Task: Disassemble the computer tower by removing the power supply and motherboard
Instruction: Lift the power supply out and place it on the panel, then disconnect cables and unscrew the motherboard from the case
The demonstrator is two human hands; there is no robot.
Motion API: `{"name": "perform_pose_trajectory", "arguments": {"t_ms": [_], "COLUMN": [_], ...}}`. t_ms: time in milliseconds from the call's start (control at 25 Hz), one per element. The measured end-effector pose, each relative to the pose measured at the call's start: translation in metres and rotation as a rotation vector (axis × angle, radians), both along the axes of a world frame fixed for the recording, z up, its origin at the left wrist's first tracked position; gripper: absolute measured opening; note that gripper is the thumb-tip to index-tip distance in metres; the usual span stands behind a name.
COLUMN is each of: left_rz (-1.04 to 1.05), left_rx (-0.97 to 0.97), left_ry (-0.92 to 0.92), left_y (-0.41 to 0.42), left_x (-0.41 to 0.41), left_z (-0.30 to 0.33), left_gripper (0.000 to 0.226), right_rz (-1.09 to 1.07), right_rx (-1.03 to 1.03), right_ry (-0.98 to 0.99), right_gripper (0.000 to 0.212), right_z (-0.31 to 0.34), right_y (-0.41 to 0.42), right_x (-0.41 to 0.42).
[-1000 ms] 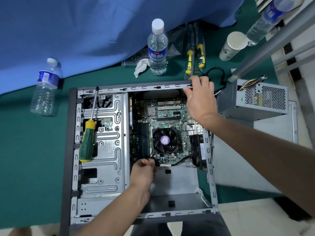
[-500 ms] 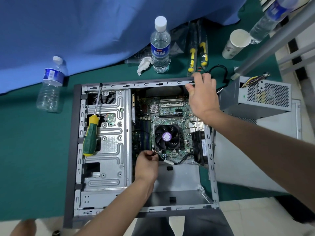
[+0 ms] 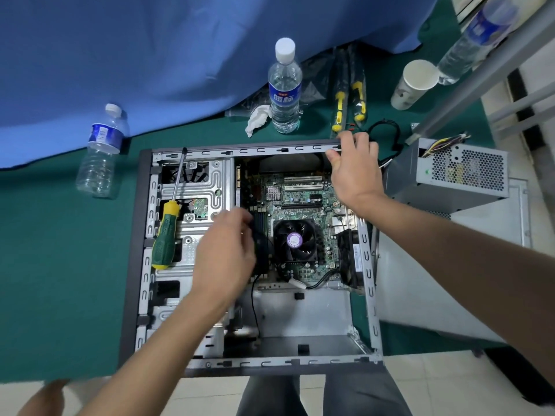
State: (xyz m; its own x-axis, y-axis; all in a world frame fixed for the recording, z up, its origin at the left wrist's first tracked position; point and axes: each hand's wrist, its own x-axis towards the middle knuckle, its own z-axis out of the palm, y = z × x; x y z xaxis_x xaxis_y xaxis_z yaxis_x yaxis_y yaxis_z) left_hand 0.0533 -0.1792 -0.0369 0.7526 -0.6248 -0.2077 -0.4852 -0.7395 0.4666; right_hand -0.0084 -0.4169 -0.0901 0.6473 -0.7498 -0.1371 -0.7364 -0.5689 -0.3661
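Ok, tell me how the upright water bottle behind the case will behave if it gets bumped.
The water bottle stands tall and narrow, so it would probably tip easily. It looks nearly full, so likely heavy enough to resist a light nudge. Once down, its round body would probably roll.

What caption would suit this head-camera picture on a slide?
Left hand reaches to the motherboard in the open case; right hand grips its rim; power supply already out.

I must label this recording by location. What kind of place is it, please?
Probably an improvised repair or teardown bench, not a proper workshop: an open computer tower lies on a green tablecloth, with a screwdriver, packaged tools and water bottles around.
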Motion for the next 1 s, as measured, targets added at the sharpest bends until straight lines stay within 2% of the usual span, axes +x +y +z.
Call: {"name": "perform_pose_trajectory", "arguments": {"t_ms": [80,160,240,400,480,560,640,720,760,840,920,1000], "left_rz": [-0.001,0.09,0.149,0.192,0.206,0.217,0.293,0.39,0.431,0.499,0.514,0.485], "left_rx": [0.076,0.211,0.291,0.281,0.209,0.037,-0.19,-0.374,-0.456,-0.608,-0.711,-0.755], "left_ry": [-0.288,-0.391,-0.366,-0.283,-0.263,-0.207,-0.023,0.271,0.432,0.721,0.894,0.978], "left_y": [0.007,0.017,0.026,0.035,0.034,0.033,0.027,0.015,0.006,-0.016,-0.037,-0.055], "left_x": [0.021,0.036,0.044,0.053,0.054,0.047,0.036,0.022,0.014,-0.005,-0.031,-0.057], "left_z": [-0.002,-0.006,-0.011,-0.015,-0.007,0.006,0.02,0.032,0.034,0.034,0.033,0.03], "left_gripper": [0.029,0.045,0.056,0.055,0.051,0.05,0.049,0.048,0.046,0.041,0.037,0.033], "right_rz": [0.001,0.003,0.003,-0.002,-0.01,-0.002,0.025,0.085,0.13,0.184,0.148,0.06], "right_rx": [0.003,0.003,0.0,-0.024,-0.003,0.077,0.113,0.065,0.116,0.493,0.915,1.018], "right_ry": [0.003,0.0,-0.002,-0.001,0.002,0.031,0.015,-0.142,-0.243,-0.363,-0.367,-0.418], "right_gripper": [0.04,0.039,0.039,0.041,0.042,0.045,0.05,0.052,0.05,0.046,0.032,0.02], "right_z": [0.0,0.001,0.0,-0.003,-0.003,0.002,0.016,0.039,0.05,0.072,0.084,0.082], "right_y": [0.0,0.0,0.0,-0.001,-0.002,-0.002,0.002,0.015,0.024,0.049,0.072,0.078], "right_x": [0.0,-0.001,0.0,0.0,0.0,0.0,-0.003,-0.014,-0.024,-0.051,-0.082,-0.108]}}
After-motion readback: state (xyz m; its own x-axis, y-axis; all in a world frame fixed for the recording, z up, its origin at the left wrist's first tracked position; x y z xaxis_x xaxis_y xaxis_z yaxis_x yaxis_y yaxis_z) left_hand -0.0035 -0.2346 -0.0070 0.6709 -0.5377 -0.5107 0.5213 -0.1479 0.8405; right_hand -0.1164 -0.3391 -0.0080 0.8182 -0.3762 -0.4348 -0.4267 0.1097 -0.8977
